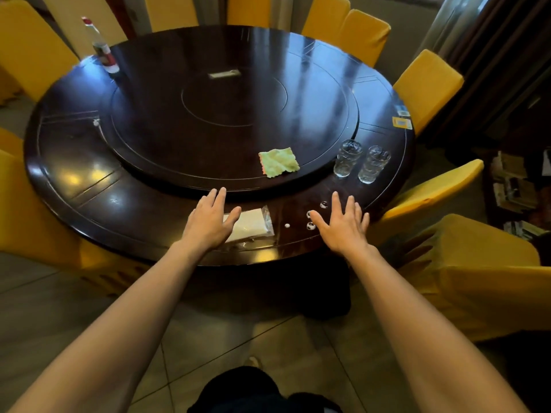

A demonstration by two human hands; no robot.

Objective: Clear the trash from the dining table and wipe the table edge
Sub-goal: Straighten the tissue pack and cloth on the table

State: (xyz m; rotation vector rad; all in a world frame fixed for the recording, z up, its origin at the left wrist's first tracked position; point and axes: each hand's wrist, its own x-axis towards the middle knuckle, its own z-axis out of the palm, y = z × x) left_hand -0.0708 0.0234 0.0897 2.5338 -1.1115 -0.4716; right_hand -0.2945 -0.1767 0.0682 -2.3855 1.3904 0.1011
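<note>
A round dark wooden dining table (89,180) carries a raised turntable (226,114). On the near rim lies a clear plastic packet with a white napkin (253,223). My left hand (210,220) hovers flat over its left end, fingers spread, holding nothing. Small white scraps (310,225) dot the rim to the right, and my right hand (343,225) is spread open beside them, its thumb at the scraps. A green cloth (278,161) rests on the near side of the turntable.
Two empty drinking glasses (347,158) (373,168) stand on the rim at right. A bottle (101,47) stands at the far left, small packets (402,122) at the right edge. Yellow-covered chairs (489,278) ring the table. Tiled floor lies below.
</note>
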